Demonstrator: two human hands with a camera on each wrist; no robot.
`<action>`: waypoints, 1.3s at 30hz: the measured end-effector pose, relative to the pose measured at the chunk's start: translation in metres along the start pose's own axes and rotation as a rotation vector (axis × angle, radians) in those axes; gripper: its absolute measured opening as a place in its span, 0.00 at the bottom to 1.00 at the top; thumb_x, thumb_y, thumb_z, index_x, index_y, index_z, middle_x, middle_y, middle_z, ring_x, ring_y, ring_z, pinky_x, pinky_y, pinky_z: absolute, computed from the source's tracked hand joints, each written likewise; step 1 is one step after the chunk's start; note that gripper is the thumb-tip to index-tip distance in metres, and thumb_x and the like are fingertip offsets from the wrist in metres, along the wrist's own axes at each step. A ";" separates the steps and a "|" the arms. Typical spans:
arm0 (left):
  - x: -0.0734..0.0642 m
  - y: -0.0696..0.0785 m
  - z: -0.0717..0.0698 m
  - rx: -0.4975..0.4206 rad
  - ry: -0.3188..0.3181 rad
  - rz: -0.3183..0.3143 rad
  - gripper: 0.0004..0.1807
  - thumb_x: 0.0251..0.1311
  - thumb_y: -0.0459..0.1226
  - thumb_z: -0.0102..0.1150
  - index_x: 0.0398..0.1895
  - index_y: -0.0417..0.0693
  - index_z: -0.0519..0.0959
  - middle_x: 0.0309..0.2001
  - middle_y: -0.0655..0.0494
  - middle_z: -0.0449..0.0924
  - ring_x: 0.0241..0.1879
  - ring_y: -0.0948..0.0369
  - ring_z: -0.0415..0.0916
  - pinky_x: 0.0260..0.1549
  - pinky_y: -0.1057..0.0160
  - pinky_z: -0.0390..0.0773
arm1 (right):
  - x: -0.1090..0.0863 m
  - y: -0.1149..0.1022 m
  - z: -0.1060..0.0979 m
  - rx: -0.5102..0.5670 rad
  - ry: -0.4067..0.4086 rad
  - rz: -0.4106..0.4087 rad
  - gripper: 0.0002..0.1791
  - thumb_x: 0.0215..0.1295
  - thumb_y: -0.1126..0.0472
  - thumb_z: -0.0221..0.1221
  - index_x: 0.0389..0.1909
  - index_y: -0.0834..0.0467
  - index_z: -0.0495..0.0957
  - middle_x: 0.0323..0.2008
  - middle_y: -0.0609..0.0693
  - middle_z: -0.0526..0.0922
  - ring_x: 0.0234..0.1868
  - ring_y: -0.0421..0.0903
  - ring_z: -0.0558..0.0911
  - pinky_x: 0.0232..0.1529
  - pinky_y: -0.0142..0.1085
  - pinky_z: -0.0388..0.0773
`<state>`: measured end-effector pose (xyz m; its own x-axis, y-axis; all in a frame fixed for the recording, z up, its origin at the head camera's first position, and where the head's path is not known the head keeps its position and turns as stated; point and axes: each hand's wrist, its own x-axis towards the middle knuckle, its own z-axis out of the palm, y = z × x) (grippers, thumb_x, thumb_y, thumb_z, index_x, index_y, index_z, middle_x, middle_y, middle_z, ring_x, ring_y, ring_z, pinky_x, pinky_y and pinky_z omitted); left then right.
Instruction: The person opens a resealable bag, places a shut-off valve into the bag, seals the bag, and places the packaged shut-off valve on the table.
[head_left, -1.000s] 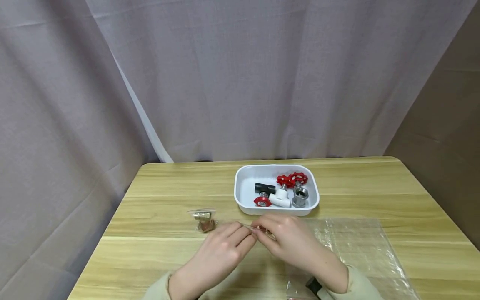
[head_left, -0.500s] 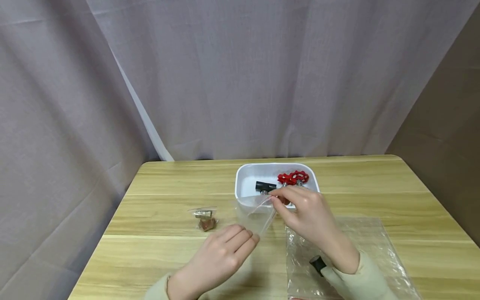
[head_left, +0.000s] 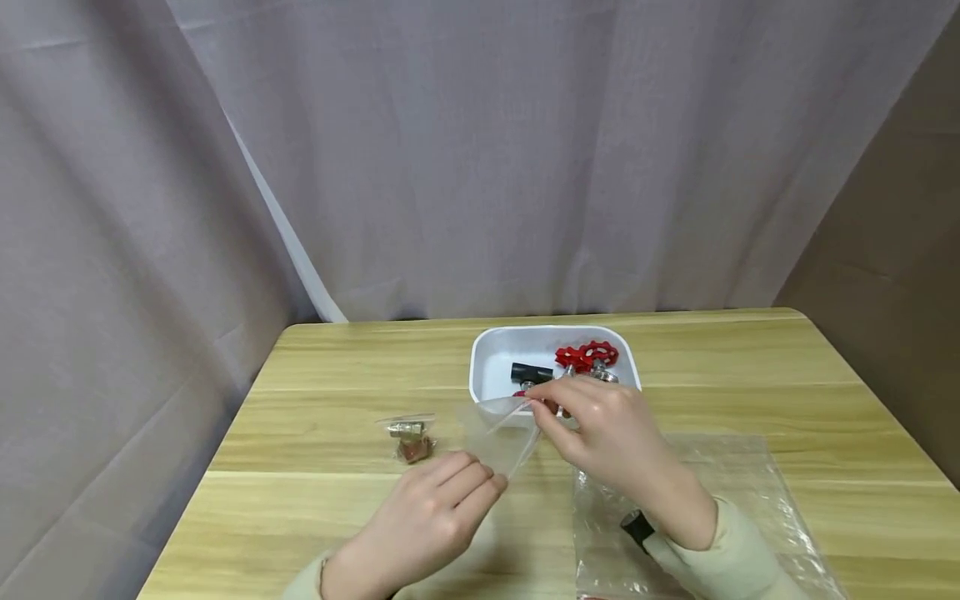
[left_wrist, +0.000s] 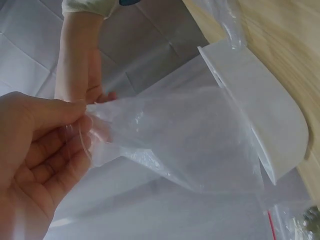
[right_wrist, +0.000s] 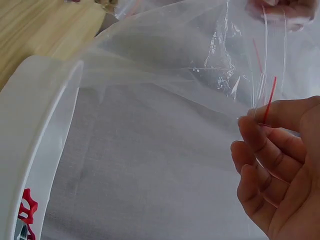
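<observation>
Between the two hands hangs a clear zip bag (head_left: 495,442) with a red line along its mouth, seen in the right wrist view. My left hand (head_left: 427,517) pinches one side of the mouth between thumb and fingers. With thumb and forefinger, my right hand (head_left: 603,425) pinches the other side, in front of the white tray (head_left: 480,367). The bag's mouth is spread, and nothing shows inside the bag (left_wrist: 185,140). Part of the tray's contents is hidden behind the right hand.
In the tray lie red handwheels (head_left: 598,353) and a black pipe fitting (head_left: 531,372). Left of it sits a small bag of brass-coloured parts (head_left: 408,442). A large clear bag (head_left: 720,467) lies at right, with a black cylindrical piece (head_left: 636,527) by the right sleeve.
Both hands were close together at the bag's edge. The right hand has since moved up and away, spreading the bag's mouth; lately both hands have shifted slightly left.
</observation>
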<state>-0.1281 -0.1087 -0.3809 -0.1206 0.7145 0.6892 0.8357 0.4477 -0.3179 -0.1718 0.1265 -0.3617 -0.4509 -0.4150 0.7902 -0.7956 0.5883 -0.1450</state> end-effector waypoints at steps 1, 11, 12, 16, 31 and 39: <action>-0.001 0.000 -0.001 -0.008 0.003 -0.010 0.16 0.74 0.30 0.43 0.36 0.42 0.83 0.32 0.57 0.80 0.35 0.62 0.77 0.39 0.68 0.79 | 0.000 -0.002 0.001 -0.002 -0.010 -0.011 0.06 0.63 0.60 0.62 0.37 0.54 0.87 0.31 0.43 0.88 0.29 0.39 0.85 0.28 0.36 0.81; 0.001 -0.008 -0.011 -0.016 0.083 -0.040 0.16 0.73 0.30 0.47 0.33 0.43 0.85 0.33 0.57 0.84 0.39 0.57 0.80 0.44 0.62 0.80 | -0.003 -0.007 0.002 0.050 -0.049 0.006 0.06 0.62 0.62 0.62 0.35 0.54 0.86 0.26 0.39 0.83 0.24 0.33 0.78 0.23 0.27 0.74; 0.002 -0.009 -0.012 -0.011 0.100 -0.048 0.15 0.73 0.30 0.47 0.32 0.43 0.84 0.33 0.56 0.84 0.39 0.56 0.80 0.43 0.62 0.80 | -0.003 -0.007 0.002 0.051 -0.045 0.022 0.06 0.61 0.62 0.61 0.35 0.54 0.86 0.25 0.40 0.83 0.24 0.33 0.78 0.23 0.26 0.74; 0.004 -0.013 -0.017 0.013 0.132 -0.077 0.15 0.72 0.29 0.47 0.32 0.41 0.84 0.32 0.55 0.84 0.38 0.55 0.80 0.42 0.60 0.80 | -0.005 -0.006 0.000 0.049 -0.042 0.084 0.07 0.57 0.64 0.60 0.33 0.53 0.85 0.24 0.38 0.81 0.23 0.33 0.76 0.23 0.24 0.72; -0.004 -0.014 -0.020 -0.024 0.102 -0.135 0.16 0.73 0.27 0.44 0.35 0.39 0.84 0.33 0.53 0.83 0.38 0.56 0.81 0.43 0.61 0.82 | 0.006 0.025 -0.024 -0.004 -0.070 0.229 0.03 0.61 0.65 0.67 0.35 0.57 0.86 0.29 0.44 0.86 0.24 0.35 0.78 0.26 0.34 0.78; -0.005 -0.011 -0.019 -0.022 0.085 -0.137 0.16 0.73 0.28 0.44 0.35 0.39 0.84 0.32 0.54 0.83 0.38 0.57 0.81 0.43 0.63 0.82 | 0.006 0.046 -0.014 -0.029 -0.296 0.399 0.04 0.66 0.62 0.65 0.38 0.58 0.86 0.31 0.46 0.85 0.24 0.39 0.74 0.27 0.36 0.73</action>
<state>-0.1263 -0.1274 -0.3687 -0.1894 0.5989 0.7781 0.8262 0.5254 -0.2033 -0.2052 0.1604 -0.3555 -0.8166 -0.3308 0.4729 -0.5282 0.7586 -0.3815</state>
